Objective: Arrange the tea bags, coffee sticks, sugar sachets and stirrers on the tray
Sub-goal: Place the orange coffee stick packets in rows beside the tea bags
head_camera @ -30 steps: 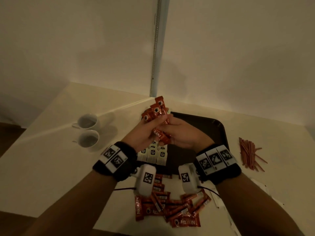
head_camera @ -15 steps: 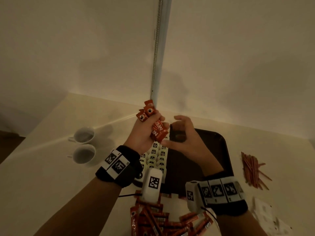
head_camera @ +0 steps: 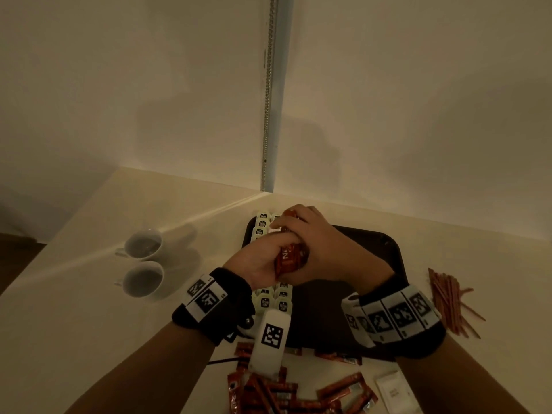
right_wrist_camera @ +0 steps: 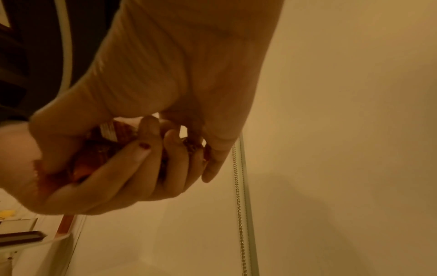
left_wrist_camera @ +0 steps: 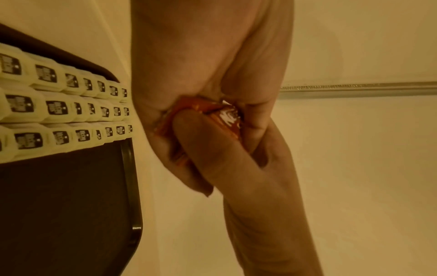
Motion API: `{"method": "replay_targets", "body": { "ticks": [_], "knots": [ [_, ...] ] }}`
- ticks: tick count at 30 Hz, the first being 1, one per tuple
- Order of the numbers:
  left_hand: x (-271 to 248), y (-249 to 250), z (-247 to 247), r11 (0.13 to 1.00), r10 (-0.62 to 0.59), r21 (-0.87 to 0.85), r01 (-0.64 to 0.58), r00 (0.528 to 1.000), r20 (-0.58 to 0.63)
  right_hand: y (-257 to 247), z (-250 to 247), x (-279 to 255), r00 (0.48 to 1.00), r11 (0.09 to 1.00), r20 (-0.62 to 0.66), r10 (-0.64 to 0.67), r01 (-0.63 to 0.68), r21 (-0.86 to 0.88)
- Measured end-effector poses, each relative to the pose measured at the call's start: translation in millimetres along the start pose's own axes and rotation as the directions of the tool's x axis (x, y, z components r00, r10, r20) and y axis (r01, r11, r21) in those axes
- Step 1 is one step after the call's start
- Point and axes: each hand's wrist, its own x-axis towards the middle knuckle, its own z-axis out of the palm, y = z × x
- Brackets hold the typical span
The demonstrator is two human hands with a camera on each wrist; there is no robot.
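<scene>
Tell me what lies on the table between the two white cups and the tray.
Nothing: in the head view the table is bare between the cups and the tray, apart from the cups' shadows.

Tray right half looks free; tea bags fill left; cups at 9 o'clock, stirrers at 3.
</scene>
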Motion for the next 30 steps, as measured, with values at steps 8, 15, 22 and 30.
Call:
{"method": "replay_targets", "body": {
  "ticks": [8, 15, 22, 30],
  "knots": [
    [6.1, 2.2, -2.0, 0.938, 0.045, 0.345, -0.028, 0.998, -0.042, 16.0, -8.9, -1.2, 0.929, 0.942, -0.329, 0.171, -0.057, 0.331],
    [13.2, -5.3, -5.1, 0.823, 0.061, 0.568, -0.025, 0.997, -0.045, 24.9, -11.6, -0.8, 0.892, 0.854, -0.291, 0.347, -0.172, 0.491],
    [11.1, -8.8, -20.5, 0.912, 0.319, 0.321, -0.254, 0.933, -0.167, 31.6, -5.1, -10.3, 0.706, 0.597, -0.357, 0.612, -0.115, 0.794],
    [19.7, -3.5, -15.0, 0.899, 0.439, 0.181, -0.4, 0.832, -0.339, 30.9, 12.1, -14.8, 0.706, 0.649, -0.389, 0.592, -0.132, 0.749]
  ]
}}
